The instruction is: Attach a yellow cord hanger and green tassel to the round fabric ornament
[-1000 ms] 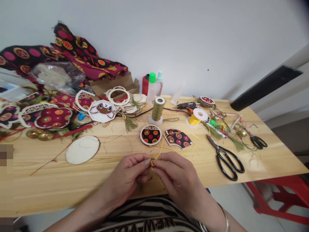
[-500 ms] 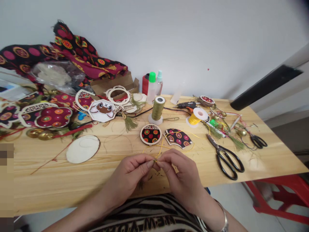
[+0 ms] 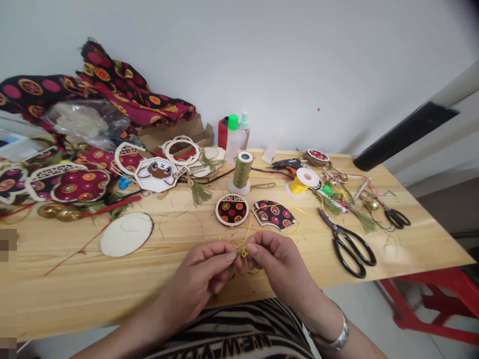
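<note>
The left hand [image 3: 211, 267] and right hand [image 3: 279, 262] meet above the near middle of the surface [image 3: 179, 257], thumbs and forefingers pinched on the yellow cord [image 3: 249, 227], whose small loop shows between the fingertips beside an olive bit too small to identify. The likeliest trouble is that loop slipping open or closing crooked: the cord is thin, the pinch is tiny, and one fingertip easing before the other could release it. Slack is another risk. The cord lies in loose curves just beyond the hands and across the fan-shaped fabric piece [image 3: 277, 217], so a sharp pull might snag its edge, drag it, or draw in a tangle. It could also nudge the round framed ornament [image 3: 232, 210] just left of it. The black-handled scissors [image 3: 350, 244] lie to the right, apart from the hands; a stray length reaching them could catch on the blades.
</note>
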A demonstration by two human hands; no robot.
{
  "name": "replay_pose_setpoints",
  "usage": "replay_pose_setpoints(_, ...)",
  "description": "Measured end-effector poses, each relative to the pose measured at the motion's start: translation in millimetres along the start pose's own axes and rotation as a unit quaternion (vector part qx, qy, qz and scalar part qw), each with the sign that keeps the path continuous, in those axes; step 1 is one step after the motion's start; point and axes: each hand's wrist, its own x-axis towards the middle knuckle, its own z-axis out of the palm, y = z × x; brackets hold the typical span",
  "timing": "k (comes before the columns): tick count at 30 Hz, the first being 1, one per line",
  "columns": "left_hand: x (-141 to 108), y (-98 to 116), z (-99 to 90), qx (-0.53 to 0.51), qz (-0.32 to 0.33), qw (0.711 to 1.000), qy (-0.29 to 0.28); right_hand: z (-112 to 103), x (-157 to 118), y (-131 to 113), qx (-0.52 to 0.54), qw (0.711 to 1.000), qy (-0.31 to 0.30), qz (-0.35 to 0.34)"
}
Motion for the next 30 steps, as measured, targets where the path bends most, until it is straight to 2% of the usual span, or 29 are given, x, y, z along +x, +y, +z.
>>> replay_pose_setpoints(3,0.7,1.0,1.2,-0.013,-0.009,1.000,0.018,0.1,-0.8,-1.0,-0.017,1.000,-0.008,-0.003)
replay_pose_setpoints(7,1.8,-0.2,2.5,0.041,0.012,0.999,0.015,0.4,-2.5,-1.0,-0.032,0.999,-0.021,-0.006)
replay_pose_setpoints(22,1.8,-0.5,5.4,0.050,-0.033,0.998,0.029,-2.2,-5.4,0.0,-0.152,0.987,0.017,-0.040)
replay_pose_setpoints(27,2.3,0.7,6.8,0.020,-0.027,0.999,0.041,-3.8,-5.0,2.0,-0.170,0.985,0.018,-0.038)
replay_pose_setpoints(30,2.9,-0.6,5.4,0.058,-0.023,0.997,0.034,-3.8,-4.7,3.1,-0.186,0.981,0.022,-0.041)
